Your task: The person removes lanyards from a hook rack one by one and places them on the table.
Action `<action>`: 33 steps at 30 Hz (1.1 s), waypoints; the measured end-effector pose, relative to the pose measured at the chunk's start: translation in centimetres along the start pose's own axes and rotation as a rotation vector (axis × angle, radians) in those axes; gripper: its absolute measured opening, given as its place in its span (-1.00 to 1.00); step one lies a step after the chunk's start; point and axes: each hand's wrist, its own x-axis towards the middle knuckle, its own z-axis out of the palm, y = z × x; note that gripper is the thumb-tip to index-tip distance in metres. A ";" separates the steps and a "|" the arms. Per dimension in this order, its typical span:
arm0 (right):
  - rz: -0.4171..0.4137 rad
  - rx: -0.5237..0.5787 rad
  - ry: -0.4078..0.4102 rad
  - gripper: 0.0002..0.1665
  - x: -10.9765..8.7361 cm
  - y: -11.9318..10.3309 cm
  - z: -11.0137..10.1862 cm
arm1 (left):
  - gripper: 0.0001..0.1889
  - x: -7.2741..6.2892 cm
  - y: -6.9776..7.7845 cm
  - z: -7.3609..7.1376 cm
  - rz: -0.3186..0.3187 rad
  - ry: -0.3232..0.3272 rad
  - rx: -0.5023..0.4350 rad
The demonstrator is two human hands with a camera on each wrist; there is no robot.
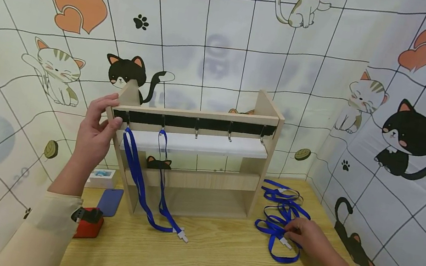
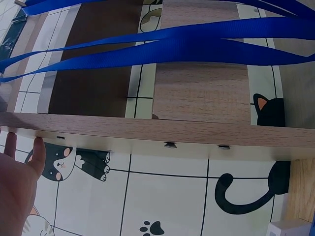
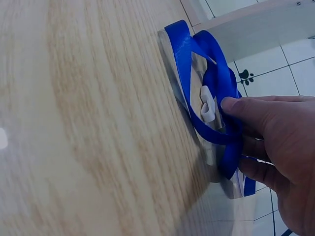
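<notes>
Blue ribbon lanyard [image 3: 227, 86], its white clip [image 3: 207, 105] showing, is pinched between thumb and fingers of the right hand [image 1: 311, 239], at the near side of a loose pile [image 1: 288, 208] on the right of the table [image 1: 217, 264]. From where I stand, the job looks partly done: on the wooden rack [image 1: 193, 178] to the left, the two leftmost hooks carry a lanyard [image 1: 136, 165] and a second lanyard [image 1: 162, 194], while three hooks are bare. How many the pile holds, I can't tell. The left hand [image 1: 95, 133] grips the rack's upper left corner, thumb in front, apparently steadying it. Farther left sit a white box [image 1: 100, 179], a blue card [image 1: 109, 202] and, nearer, a red object [image 1: 90, 227].
</notes>
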 end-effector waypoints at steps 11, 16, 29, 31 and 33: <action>0.031 0.039 0.012 -0.91 0.1 -0.6 0.1 | -0.56 0.0 -0.1 0.0 0.004 0.004 0.007; -0.010 -0.003 0.105 -0.89 0.8 -2.6 -0.1 | -0.56 0.0 -0.1 0.0 0.008 0.006 0.004; -0.242 0.175 0.346 -0.76 4.7 -12.9 0.5 | -0.58 0.0 0.1 0.0 0.032 0.009 -0.046; -0.278 0.224 0.361 -0.77 5.5 -15.2 0.7 | -0.58 0.0 0.0 0.0 0.036 0.008 -0.050; -0.317 0.257 0.377 -0.77 6.5 -17.4 0.8 | -0.57 0.0 -0.1 0.0 0.040 0.004 -0.046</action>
